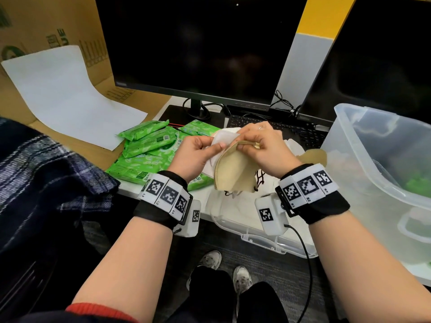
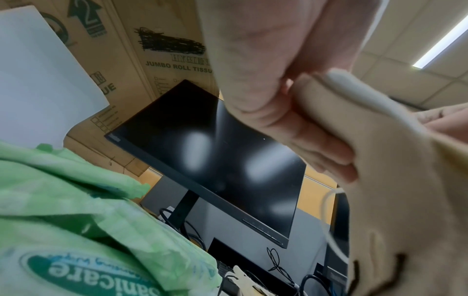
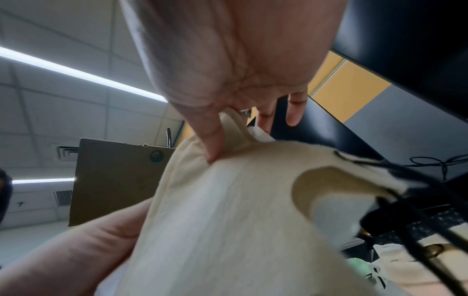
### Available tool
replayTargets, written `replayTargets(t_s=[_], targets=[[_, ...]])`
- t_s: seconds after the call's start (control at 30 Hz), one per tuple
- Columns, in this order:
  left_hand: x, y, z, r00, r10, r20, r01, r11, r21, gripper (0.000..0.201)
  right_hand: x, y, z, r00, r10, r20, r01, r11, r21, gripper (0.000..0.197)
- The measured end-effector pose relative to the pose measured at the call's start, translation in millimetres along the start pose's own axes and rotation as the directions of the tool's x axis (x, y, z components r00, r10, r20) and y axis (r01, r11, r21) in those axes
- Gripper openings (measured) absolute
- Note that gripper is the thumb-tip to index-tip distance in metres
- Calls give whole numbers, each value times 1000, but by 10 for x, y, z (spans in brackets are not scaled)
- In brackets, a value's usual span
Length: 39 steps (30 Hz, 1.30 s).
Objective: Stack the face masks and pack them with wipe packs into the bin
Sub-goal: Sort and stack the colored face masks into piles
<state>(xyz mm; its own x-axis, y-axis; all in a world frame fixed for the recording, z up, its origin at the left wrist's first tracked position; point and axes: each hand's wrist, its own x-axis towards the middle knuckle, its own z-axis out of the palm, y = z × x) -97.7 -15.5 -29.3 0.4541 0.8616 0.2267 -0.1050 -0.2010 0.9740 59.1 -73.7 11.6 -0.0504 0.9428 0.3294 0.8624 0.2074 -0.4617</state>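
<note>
1. While both hands are raised over the desk edge, the left hand (image 1: 197, 152) is pinching a white face mask (image 1: 224, 137) between thumb and fingers, thumb on top.
2. Right hand (image 1: 263, 150) is pinching the top edge of a beige face mask (image 1: 233, 170), fingers curled round the rim; the right wrist view is showing the thumb (image 3: 211, 140) pressing into the fabric.
3. Beige mask is hanging below the grip, touching the white one; black ear loops (image 1: 258, 179) are dangling under the right hand.
4. Green wipe packs (image 1: 149, 150) are lying in a loose pile just left of the left hand, some overlapping.
5. Clear plastic bin (image 1: 377, 164) is standing right of the right hand, tilted, something green inside.
6. More masks (image 1: 235, 206) are lying beneath the grip on a clear lid (image 1: 263, 238).
7. Dark monitor (image 1: 200, 47) and keyboard (image 1: 286, 129) are sitting beyond the hands.
</note>
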Motion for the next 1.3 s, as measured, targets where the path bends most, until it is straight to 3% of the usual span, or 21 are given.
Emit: replayTargets(t_s=[0.23,0.37,0.5,0.57,0.67,0.8,0.9,1.0,1.1,1.2,1.3], targets=[[4,-51,-41,991,-126,-34,128,990,60,14,12,120,-19,994,103,-39,-89,959,271,16],[20,-36,-57,988,-120,-93,123,992,23,15,23,215,-14,981,185,-58,-159,941,298,19],[42,-51,-91,978,-90,-189,95,995,19,21,-8,170,-60,967,186,-174,-93,894,437,27],[37,-45,-77,980,-69,-189,80,996,50,21,-20,66,-51,979,154,-132,-73,875,478,29],[31,-13,-47,985,-42,-170,58,994,90,21,18,12,66,990,123,65,-139,910,391,30],[32,9,-76,982,-48,-182,65,993,93,23,5,109,117,942,301,149,-315,946,77,31],[34,-10,-138,977,-58,-207,79,992,95,28,-50,186,17,875,484,-24,-485,874,-17,30],[25,-40,-143,978,-38,-204,55,996,77,42,-6,195,-92,751,598,-282,-606,793,66,30],[33,-54,-135,977,-9,-213,42,988,150,45,49,172,-178,721,540,-433,-535,832,146,28],[53,-69,-131,977,-35,-210,81,974,213,34,62,136,-205,708,466,-530,-443,878,180,22],[42,-69,-117,968,-77,-239,141,955,262,25,62,158,-223,631,430,-646,-386,896,219,14]])
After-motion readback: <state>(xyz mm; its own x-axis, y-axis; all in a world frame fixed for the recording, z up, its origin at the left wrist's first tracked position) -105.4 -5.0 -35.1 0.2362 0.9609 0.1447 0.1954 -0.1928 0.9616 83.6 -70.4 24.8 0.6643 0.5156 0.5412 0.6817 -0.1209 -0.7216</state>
